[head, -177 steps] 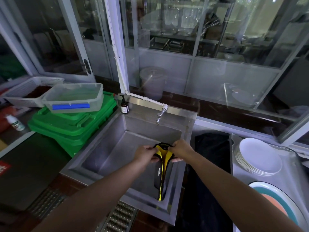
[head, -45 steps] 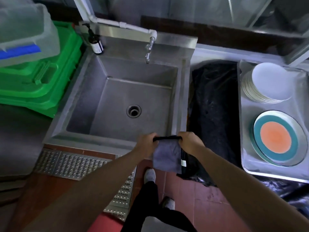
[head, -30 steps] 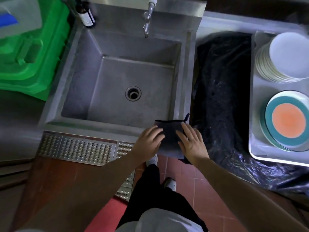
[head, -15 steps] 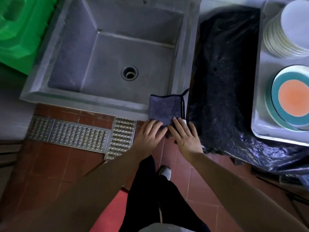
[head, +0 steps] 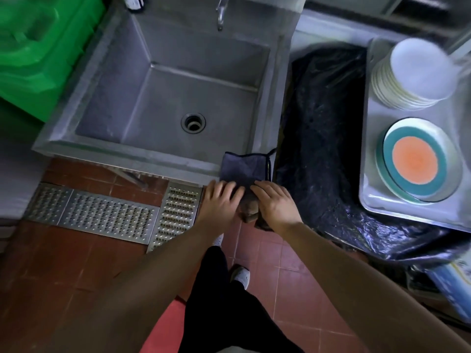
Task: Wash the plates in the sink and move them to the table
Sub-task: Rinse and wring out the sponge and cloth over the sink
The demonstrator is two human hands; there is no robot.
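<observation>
Plates (head: 415, 72) are being kept in a white stack at the far end of a metal tray (head: 369, 200) on the counter to the right, well apart from the sink (head: 163, 98); the stack's far edge is being blurred and partly crossed by a pale bar, so the number cannot be told. Nearer on the same tray, a plate with an orange centre and teal ring (head: 415, 159) is being shown lying on at least one more, whose rim alone is seen. The sink basin is being shown with only its drain (head: 193, 122). A dark cloth (head: 244, 166) is being draped over the sink's front right corner, its lower part being hidden behind the hands. The left hand (head: 219, 202) is being laid flat against it with fingers straight, and the right hand (head: 274, 203) likewise, fingers together. The tap (head: 221, 14) and a bottle (head: 133, 2) are being cut off by the top edge. A black plastic bag (head: 321, 138) is being shown between sink and tray.
</observation>
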